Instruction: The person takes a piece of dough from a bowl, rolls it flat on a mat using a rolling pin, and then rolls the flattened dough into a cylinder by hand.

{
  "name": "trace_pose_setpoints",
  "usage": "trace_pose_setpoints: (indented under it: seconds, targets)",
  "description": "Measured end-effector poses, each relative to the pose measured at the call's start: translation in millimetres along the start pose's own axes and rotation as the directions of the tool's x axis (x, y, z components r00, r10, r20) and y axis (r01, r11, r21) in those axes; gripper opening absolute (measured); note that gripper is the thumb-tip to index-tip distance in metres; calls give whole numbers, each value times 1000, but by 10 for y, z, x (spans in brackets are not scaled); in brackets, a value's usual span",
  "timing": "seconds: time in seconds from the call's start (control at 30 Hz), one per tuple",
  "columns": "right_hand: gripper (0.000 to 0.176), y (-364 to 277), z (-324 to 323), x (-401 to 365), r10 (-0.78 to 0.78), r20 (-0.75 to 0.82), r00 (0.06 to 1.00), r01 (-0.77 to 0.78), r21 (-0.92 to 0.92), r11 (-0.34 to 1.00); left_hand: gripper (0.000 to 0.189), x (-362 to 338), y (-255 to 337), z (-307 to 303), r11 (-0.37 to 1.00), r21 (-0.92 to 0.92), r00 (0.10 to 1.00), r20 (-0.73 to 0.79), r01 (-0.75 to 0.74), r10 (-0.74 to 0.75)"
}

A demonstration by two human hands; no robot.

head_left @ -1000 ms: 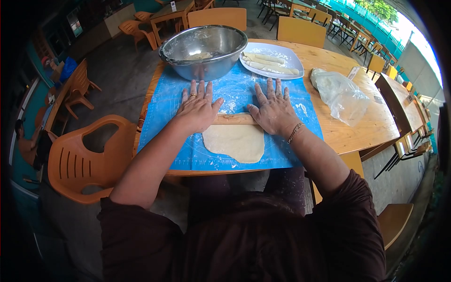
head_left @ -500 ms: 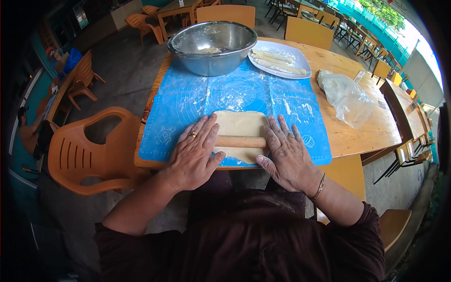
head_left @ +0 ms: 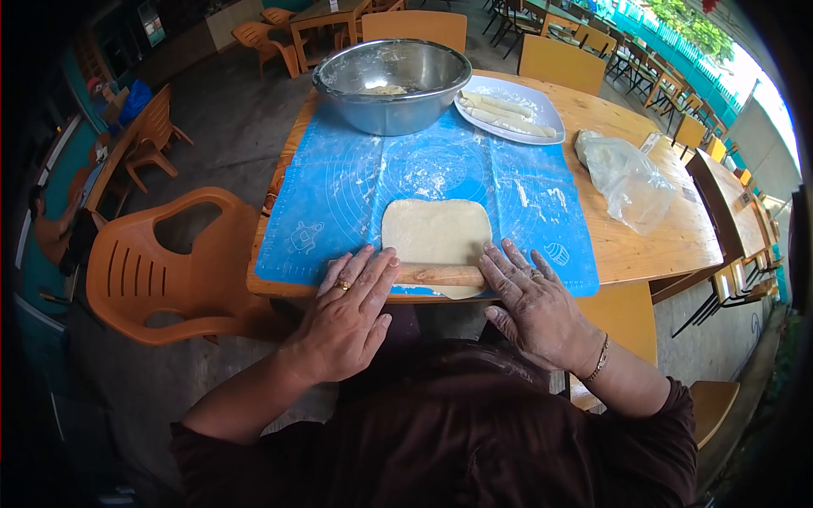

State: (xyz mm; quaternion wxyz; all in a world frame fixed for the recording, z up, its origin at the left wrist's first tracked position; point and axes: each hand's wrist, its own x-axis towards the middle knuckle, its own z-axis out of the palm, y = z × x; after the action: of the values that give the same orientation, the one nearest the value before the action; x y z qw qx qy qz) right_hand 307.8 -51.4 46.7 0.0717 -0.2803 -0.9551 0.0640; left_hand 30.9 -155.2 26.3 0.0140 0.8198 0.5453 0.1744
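Wooden rolling pin [head_left: 440, 274] lies across the near part of pale dough [head_left: 436, 230], its ends under the left hand [head_left: 345, 311] and right hand [head_left: 540, 311], both outspread and unclenched

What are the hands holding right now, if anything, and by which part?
Neither hand is closed around anything: the left hand and right hand lie palm-down over opposite ends of the rolling pin.

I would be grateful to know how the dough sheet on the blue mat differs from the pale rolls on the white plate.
The dough sheet is spread broad and flat, while the pale rolls are long and narrow. The dough sheet has the rolling pin across its near end; the pale rolls lie on the white plate with nothing across them. Both are pale cream.
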Motion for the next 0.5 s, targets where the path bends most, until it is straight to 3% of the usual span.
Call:
trace_pose_setpoints:
  seconds: [0.13,0.27,0.33,0.4,0.43,0.5]
  targets:
    - [55,8,24,-87,-72,-61,996,74,41,996,63,-63,46,-22,1000,27,1000,2,-13,12]
    - [54,142,170,-21,-126,-227,966,163,151,975,45,2,-35,25,997,-24,981,-182,-79,73]
    - [38,130,201,77,-54,-230,972,111,246,963,36,119,-86,-50,993,-54,961,-260,-108,90]
    - [36,69,151,158,-33,-303,953,103,218,971,20,319,-157,-177,937,-341,983,-183,-77,15]
    - [34,59,116,188,-12,-366,931,88,193,977,15,461,-189,-198,935,-335,953,-301,-117,11]
    - [35,159,13,207,36,-337,941,18,156,988,18,785,-344,-257,899,-435,953,-285,-37,-99]
